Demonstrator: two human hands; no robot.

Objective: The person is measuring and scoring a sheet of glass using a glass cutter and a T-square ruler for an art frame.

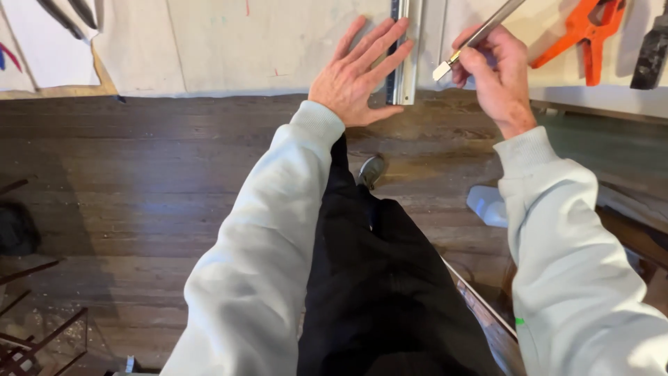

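Observation:
My left hand lies flat with fingers spread on a metal straightedge ruler, pressing it onto a pale sheet of board on the worktable. My right hand is closed around a metal utility knife. The knife's blade tip sits just right of the ruler's edge, close to the board. Both arms wear pale grey sleeves.
An orange spring clamp lies at the top right, with a dark tool beside it. Dark tool handles rest at the top left. Below is a dark wooden floor, my black trousers and a shoe.

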